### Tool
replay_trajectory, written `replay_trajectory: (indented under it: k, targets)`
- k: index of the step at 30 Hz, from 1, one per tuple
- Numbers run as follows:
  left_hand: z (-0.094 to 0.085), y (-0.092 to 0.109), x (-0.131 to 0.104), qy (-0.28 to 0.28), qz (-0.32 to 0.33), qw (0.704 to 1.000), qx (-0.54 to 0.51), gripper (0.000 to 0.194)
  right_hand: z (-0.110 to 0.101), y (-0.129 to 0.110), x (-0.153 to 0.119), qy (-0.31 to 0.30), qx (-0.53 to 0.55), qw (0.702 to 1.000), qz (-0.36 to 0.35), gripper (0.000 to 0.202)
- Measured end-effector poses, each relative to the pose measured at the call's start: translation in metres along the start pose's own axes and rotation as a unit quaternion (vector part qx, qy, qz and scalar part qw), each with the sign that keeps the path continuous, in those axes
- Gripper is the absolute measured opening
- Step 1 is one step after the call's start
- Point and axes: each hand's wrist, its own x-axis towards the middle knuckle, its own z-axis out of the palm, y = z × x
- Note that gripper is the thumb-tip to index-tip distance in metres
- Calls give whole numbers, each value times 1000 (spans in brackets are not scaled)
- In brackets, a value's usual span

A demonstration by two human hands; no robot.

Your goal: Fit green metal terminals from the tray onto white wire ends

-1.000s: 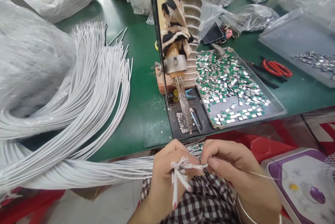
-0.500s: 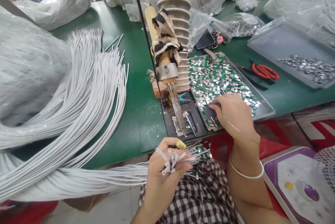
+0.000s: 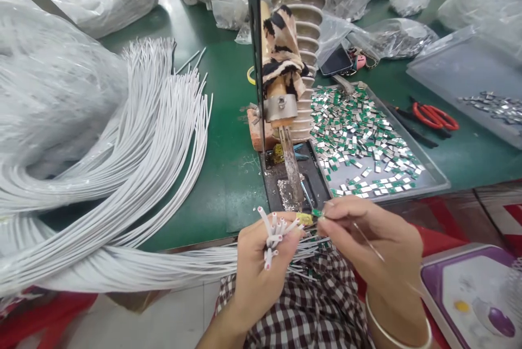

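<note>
My left hand (image 3: 259, 273) is closed around a bunch of white cables (image 3: 275, 229), their cut ends poking up between thumb and fingers. Yellow covering wraps one of its fingertips. Right beside that fingertip, my right hand (image 3: 377, 245) pinches a small green circuit board (image 3: 316, 212). A thin, shiny wire (image 3: 369, 241) runs across the right hand. Just above both hands the soldering iron (image 3: 290, 159) points downward over a dark tray (image 3: 320, 192) with bits of solder. Whether the board touches a cable cannot be made out.
A clear tray (image 3: 438, 178) of green-and-silver boards lies on the right, with red-handled pliers (image 3: 434, 115) beyond. Large bundles of white cable (image 3: 163, 148) cover the left of the green table. Behind the iron rises a ribbed hose (image 3: 304, 17). A purple-and-white appliance (image 3: 460, 284) stands lower right.
My right hand has moved from the tray of boards down and left to my left hand, bringing a small circuit board. The view has shifted slightly; my left hand still holds the cables.
</note>
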Motion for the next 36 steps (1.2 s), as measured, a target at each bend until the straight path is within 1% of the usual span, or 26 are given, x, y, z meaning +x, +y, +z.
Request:
replay_trajectory:
  k: [2,5,8,13,16,17,19,22,24,25,27,29,31,34,36]
  targets:
    - [-1,2,3,4,21,1000,2,18,10,-4,-8,8,39,999,-9,19]
    - [0,3,6,27,44,999,-8,17,18,-5,-12,19,41,999,27,19]
    - [3,3,6,46,51,998,-17,17,20,-4,-13,21,42,997,60,15]
    - [6,2,4,60,41,997,-35,20,23,-3,-18,34,76,994,72,14]
    - [6,3,4,56,29,998,-32,22,25,-2,-20,39,82,993,73,16]
    - [6,4,4,57,27,998,-30,22,25,-2,-20,38,74,994,65,16]
    - [5,5,4,61,27,998,-23,20,24,0,-20,54,35,998,28,17]
    - [4,6,5,63,32,997,-15,18,22,4,-21,110,-49,992,-48,31]
    - [4,6,6,61,33,998,-11,18,21,6,-23,140,-95,983,-76,40]
    - [3,7,7,59,31,998,-11,18,20,7,-24,144,-113,979,-86,40]
    - [2,8,9,54,26,998,-12,18,18,6,-24,134,-139,974,-116,36]
    - [1,9,10,49,22,998,-11,19,18,3,-23,113,-164,967,-162,32]
    - [-1,11,13,40,25,999,-3,20,19,1,-21,100,-194,956,-198,33]
    - [-3,15,16,30,30,999,13,21,21,-3,-17,101,-225,944,-218,36]
    - [-3,16,17,36,30,999,15,23,22,-5,-15,102,-235,940,-226,34]
